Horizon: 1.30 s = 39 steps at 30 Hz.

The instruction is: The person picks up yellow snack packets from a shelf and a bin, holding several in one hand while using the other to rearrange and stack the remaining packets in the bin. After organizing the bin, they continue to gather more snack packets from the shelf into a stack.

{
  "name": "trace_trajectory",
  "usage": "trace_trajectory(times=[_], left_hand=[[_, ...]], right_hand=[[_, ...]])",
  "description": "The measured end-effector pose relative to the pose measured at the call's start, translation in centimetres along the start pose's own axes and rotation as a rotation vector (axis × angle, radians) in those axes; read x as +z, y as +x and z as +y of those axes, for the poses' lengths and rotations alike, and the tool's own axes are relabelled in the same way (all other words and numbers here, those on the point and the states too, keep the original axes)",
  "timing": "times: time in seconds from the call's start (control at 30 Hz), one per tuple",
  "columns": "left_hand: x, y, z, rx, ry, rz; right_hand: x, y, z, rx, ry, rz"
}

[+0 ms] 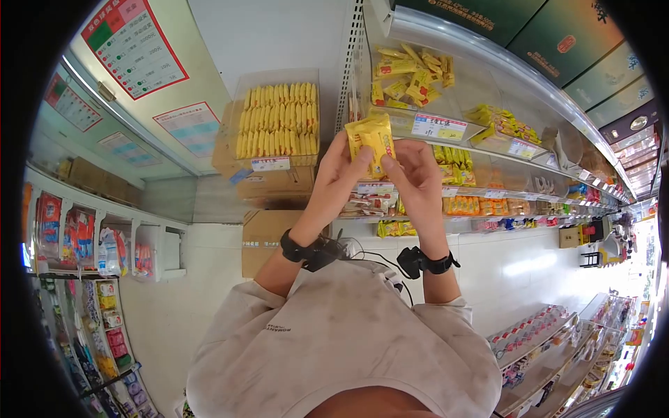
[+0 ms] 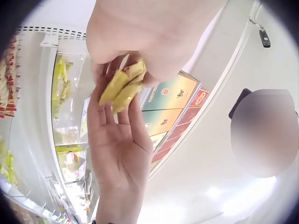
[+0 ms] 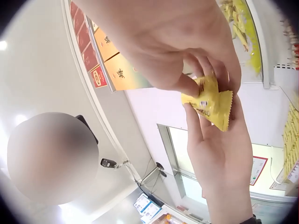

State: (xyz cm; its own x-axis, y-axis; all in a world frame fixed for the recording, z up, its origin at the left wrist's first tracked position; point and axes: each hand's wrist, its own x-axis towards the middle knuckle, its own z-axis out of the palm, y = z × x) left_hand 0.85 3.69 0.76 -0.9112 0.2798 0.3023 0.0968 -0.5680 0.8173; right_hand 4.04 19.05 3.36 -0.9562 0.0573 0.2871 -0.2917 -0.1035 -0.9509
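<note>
Small yellow snack packets (image 1: pixel 374 143) are held up in front of the chest between both hands. In the head view my left hand (image 1: pixel 333 171) grips them from the left, its thumb across their front. On the other side my right hand (image 1: pixel 419 175) pinches their lower right edge with thumb and fingers. The left wrist view shows at least two packets (image 2: pixel 122 88) side by side, with crimped ends. Printed lettering faces the right wrist camera on one packet (image 3: pixel 208 102). Beyond the hands, a shelf bin holds loose yellow packets (image 1: pixel 418 73).
Upright rows of yellow packets (image 1: pixel 279 118) fill a clear bin on cardboard boxes (image 1: pixel 279 184) to the left. A price tag (image 1: pixel 439 127) fronts the shelf just beyond my right hand. Another carton (image 1: pixel 261 244) stands on the floor. Stocked shelves (image 1: pixel 536 348) line the lower right.
</note>
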Motion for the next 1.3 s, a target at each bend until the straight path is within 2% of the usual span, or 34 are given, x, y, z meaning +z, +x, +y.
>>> trace_trajectory(times=[0.07,0.17,0.23,0.33,0.37,0.43,0.53,0.6,0.67,0.77,0.87,0.97,1.03,1.17,1.27,1.3], left_hand=[[-0.3,-0.5,0.2,-0.094,-0.154,0.077],[-0.4,-0.7,0.8,-0.086,-0.328,0.042],[-0.1,-0.5,0.5,-0.052,-0.262,0.020],[-0.4,-0.8,0.3,-0.100,-0.170,0.058],[-0.7,-1.1,0.0,-0.136,-0.140,0.084],[-3.1,-1.9,-4.0,0.005,0.048,0.153],[-2.7,-2.0,-3.5,-0.012,0.054,0.128],[-1.7,-1.6,-1.6,-0.134,-0.173,0.122],[-0.6,-1.2,0.4,-0.296,-0.543,0.168],[-0.9,-0.9,0.5,-0.175,-0.215,0.084],[-0.4,-0.9,1.4,0.025,0.221,0.073],[-2.3,-0.8,1.6,-0.256,0.340,0.160],[-3.0,-0.9,0.8,-0.194,0.281,0.131],[-3.9,-0.8,-0.7,-0.181,0.048,0.112],[-2.4,-0.6,0.7,-0.369,-0.378,0.170],[-2.6,-0.8,0.4,-0.355,-0.392,0.143]], right_hand=[[0.0,0.0,0.3,-0.049,-0.075,0.056],[-0.4,0.2,0.5,-0.150,-0.113,0.146],[0.7,0.0,-0.1,-0.242,-0.108,0.234],[0.0,-0.3,-0.2,-0.589,-0.641,0.251],[-0.2,-0.3,-0.4,-0.615,-0.656,0.207],[-0.4,-0.4,-0.7,-0.666,-0.685,0.120],[-0.3,-0.2,0.3,-0.743,-0.755,0.050],[-0.4,-0.3,1.0,-0.722,-0.700,0.057],[-0.5,-0.3,1.3,-0.705,-0.675,0.050],[-1.2,-0.4,1.7,-0.657,-0.639,0.034],[-1.8,-0.6,1.8,-0.591,-0.522,0.070],[-1.9,-1.0,1.7,-0.570,-0.496,0.158],[-1.8,-1.8,1.3,-0.552,-0.596,0.197],[-1.1,-1.6,1.4,-0.543,-0.543,0.066],[-0.4,-1.0,2.3,-0.608,-0.558,-0.032],[-0.1,-1.0,2.3,-0.613,-0.606,-0.064]])
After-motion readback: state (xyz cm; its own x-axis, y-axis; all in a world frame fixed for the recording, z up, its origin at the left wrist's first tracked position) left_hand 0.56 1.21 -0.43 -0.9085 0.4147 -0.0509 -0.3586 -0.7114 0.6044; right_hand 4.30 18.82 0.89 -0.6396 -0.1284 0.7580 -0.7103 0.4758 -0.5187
